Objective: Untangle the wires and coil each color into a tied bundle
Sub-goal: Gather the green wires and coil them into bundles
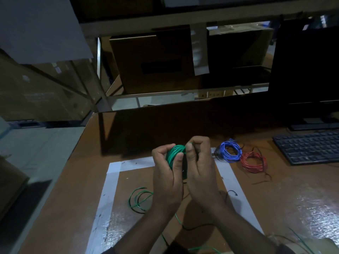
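Much of the green wire coil [175,153] is hidden behind the left hand [167,173] and right hand [200,171], so any tie on it cannot be seen. Loose green wire [139,198] runs off the bottom edge. The keyboard [310,148] and monitor [308,70] are cut off at the right edge (key legends too dim to read). The label on the cardboard box [152,61] is too blurred to read.

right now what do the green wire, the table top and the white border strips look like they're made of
Green wire: smooth coloured plastic insulation, slightly glossy, bending in tight loops.
Table top: brown, probably laminate or wood; it mirrors light in patches.
White border strips: likely matte tape or paper, flat with smudges.
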`<action>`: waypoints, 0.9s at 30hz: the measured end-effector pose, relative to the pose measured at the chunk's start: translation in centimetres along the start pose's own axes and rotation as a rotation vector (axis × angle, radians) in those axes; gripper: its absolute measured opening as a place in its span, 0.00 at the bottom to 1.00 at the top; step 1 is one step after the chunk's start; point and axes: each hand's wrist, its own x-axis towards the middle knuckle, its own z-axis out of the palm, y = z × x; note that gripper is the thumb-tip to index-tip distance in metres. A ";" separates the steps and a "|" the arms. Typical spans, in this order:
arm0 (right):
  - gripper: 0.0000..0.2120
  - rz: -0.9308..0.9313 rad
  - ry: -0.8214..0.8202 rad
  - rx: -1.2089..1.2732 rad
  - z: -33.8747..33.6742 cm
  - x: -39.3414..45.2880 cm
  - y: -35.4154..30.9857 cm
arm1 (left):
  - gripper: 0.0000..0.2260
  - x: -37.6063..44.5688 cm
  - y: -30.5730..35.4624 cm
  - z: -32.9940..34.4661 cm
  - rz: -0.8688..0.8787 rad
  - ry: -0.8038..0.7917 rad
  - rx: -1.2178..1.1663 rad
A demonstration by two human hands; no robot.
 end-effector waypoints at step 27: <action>0.09 0.611 -0.149 0.428 -3.5 3.2 2.0 | 0.10 1.1 -0.9 2.0 0.074 -0.110 0.345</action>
